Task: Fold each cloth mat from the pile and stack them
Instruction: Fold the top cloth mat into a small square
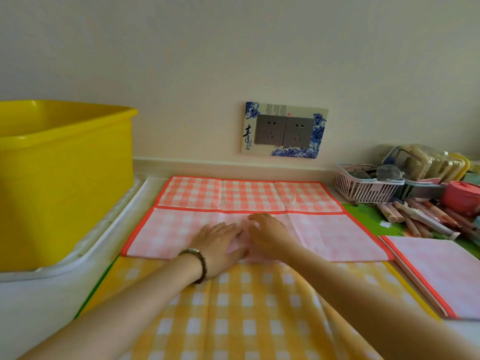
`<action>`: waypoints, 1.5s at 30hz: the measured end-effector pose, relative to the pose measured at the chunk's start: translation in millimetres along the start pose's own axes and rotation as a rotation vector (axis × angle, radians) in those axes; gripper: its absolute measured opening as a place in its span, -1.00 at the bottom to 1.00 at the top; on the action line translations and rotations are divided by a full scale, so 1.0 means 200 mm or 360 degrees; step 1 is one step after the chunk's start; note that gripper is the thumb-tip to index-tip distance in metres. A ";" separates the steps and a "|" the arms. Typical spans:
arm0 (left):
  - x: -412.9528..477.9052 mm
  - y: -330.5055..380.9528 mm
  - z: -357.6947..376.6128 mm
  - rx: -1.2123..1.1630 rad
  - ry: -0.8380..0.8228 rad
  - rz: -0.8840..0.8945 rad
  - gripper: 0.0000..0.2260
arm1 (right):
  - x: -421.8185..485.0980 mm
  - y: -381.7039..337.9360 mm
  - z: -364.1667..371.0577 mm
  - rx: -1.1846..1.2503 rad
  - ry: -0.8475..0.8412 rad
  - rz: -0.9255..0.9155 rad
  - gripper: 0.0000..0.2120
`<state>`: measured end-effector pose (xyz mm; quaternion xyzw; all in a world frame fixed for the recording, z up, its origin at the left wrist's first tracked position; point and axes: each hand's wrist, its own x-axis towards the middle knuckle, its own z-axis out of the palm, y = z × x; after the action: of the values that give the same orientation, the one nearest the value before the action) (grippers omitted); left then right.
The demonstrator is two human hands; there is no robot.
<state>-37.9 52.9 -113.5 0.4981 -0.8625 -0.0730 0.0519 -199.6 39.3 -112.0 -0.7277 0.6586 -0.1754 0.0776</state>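
A pink checked cloth mat (332, 235) with an orange-red border lies on the counter, its near half folded over so the pale underside faces up; a strip of the checked side shows at the back. My left hand (220, 245), with a bead bracelet on the wrist, and my right hand (270, 236) press flat side by side on the middle of the folded part. Under it lies a yellow checked mat (233, 313), with a green mat edge (363, 214) showing beneath. A stack of folded pink mats (441, 271) sits at the right.
A big yellow tub (65, 178) stands on a white tray (104, 237) at the left. At the back right are a pink basket (363, 188), plastic lidded boxes (426, 162), a red container (459, 198) and several wrapped sticks (415, 216). A wall socket (284, 131) is straight ahead.
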 end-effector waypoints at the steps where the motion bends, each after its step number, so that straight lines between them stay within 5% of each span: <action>1: 0.00 0.00 0.01 0.0005 0.0014 -0.0009 -0.45 | -0.02 -0.02 0.03 -0.0064 -0.0009 -0.0035 -0.65; 8: -0.01 0.01 0.03 0.0070 -0.0042 -0.0072 -0.47 | -0.09 0.02 0.05 -0.0096 -0.0005 -0.0053 -0.58; 23: -0.03 0.00 0.03 0.0090 -0.0121 -0.0061 -0.47 | -0.26 0.68 -0.24 -0.0418 -0.0114 0.0491 -0.45; 30: -0.05 0.02 0.01 0.0084 -0.0137 -0.0079 -0.35 | -0.27 0.65 -0.28 -0.0396 -0.0157 0.0564 -0.47; 38: -0.04 0.02 0.01 0.0086 -0.0141 -0.0109 -0.32 | -0.25 0.13 -0.08 -0.0241 -0.0199 -0.0041 -0.52; 45: -0.04 -0.01 0.02 0.0065 -0.0121 -0.0049 -0.40 | -0.26 0.11 -0.03 -0.0214 -0.0215 -0.0054 -0.52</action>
<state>-32.9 59.2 -118.6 0.5091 -0.8574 -0.0750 0.0075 -225.4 88.7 -122.5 -0.7523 0.6498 -0.0827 0.0698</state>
